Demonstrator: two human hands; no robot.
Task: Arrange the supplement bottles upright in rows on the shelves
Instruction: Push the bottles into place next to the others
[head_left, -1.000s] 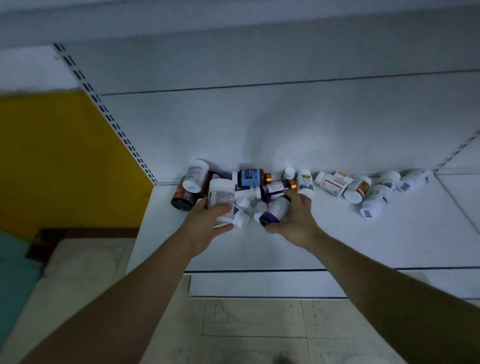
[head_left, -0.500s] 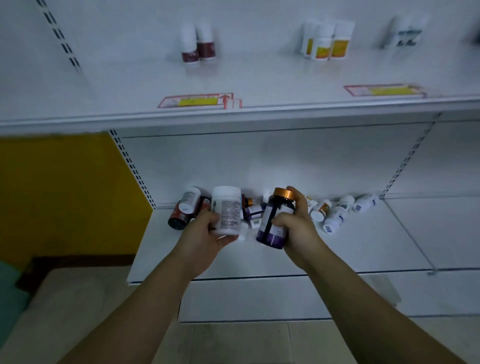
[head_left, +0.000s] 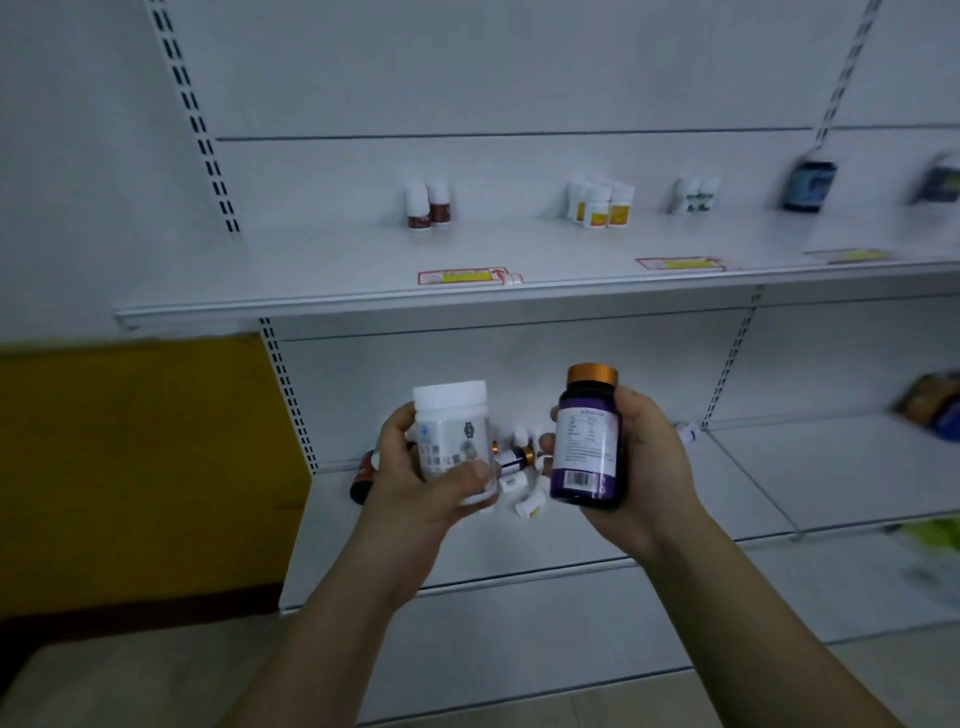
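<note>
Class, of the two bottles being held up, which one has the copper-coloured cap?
The dark purple-labelled bottle gripped in the right hand; the white bottle in the left hand has a white cap.

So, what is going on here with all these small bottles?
A person is sorting supplement bottles at a white shelf unit. The left hand grips a white bottle and the right hand grips a dark bottle with a gold cap, both upright, in front of the lower shelf. There a heap of bottles lies on their sides. On the upper shelf, a few small groups already stand upright.
</note>
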